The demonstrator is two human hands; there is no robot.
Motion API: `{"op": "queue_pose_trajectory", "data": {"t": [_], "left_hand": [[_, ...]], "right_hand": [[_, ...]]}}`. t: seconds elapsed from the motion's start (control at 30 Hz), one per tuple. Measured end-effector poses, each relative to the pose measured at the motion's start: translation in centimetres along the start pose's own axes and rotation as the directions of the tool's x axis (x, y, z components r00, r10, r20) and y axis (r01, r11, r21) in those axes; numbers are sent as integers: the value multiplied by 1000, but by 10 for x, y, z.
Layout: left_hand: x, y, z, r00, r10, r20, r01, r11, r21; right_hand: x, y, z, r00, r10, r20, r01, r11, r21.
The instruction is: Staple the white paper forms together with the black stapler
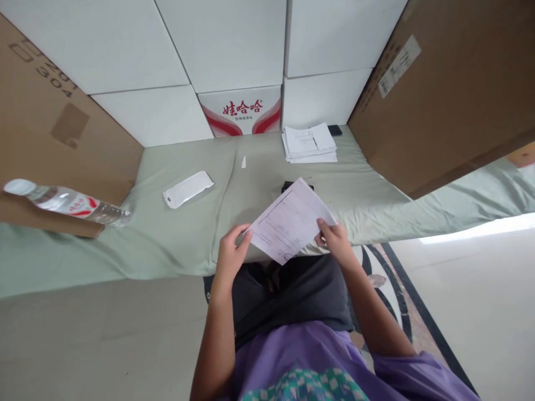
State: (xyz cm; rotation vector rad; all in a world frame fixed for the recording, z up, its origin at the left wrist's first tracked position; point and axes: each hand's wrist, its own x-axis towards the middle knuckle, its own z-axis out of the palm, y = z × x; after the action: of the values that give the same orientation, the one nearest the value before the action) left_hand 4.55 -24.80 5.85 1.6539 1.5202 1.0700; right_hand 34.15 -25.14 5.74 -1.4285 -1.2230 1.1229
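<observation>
Both hands up over the lap, holding one printed paper sheet (290, 221) between them, tilted, just above the near edge of the green-covered table (188, 234); left hand (231, 253) pinches the sheet's lower-left edge, fingers closed on it; right hand (334, 240) grips the right edge, thumb on top, also closed on it; hands apart, one at each side of the sheet; small dark object (288, 184) partly hidden behind the sheet's top, cannot tell what it is; stack of papers (309, 143) at the far side of the table, a dark phone-like thing (335, 130) just beside it; white flat pouch (188, 189) lying left of centre; small white scrap (243, 161) further back; plastic water bottle (67, 203) on its side at far left, by a cardboard box (50, 128); another large cardboard box (451, 89) at right; white box with red print (241, 111) against the back.
</observation>
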Motion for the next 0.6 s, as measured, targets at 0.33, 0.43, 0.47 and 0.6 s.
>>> {"op": "queue_pose_trajectory", "data": {"t": [0.33,0.43,0.47,0.6], "left_hand": [[0,-76,24,985,167,-38,-137,904,406],[-1,-74,27,981,191,-16,-155,838,523],[-1,-73,28,980,199,-13,-160,822,546],[-1,-71,30,972,235,-15,-178,776,605]], "right_hand": [[59,27,-15,987,57,-153,2,933,361],[86,20,-27,985,4,-175,59,934,353],[100,15,-33,983,-20,-184,84,932,352],[177,-12,-54,951,-129,-282,243,875,419]]}}
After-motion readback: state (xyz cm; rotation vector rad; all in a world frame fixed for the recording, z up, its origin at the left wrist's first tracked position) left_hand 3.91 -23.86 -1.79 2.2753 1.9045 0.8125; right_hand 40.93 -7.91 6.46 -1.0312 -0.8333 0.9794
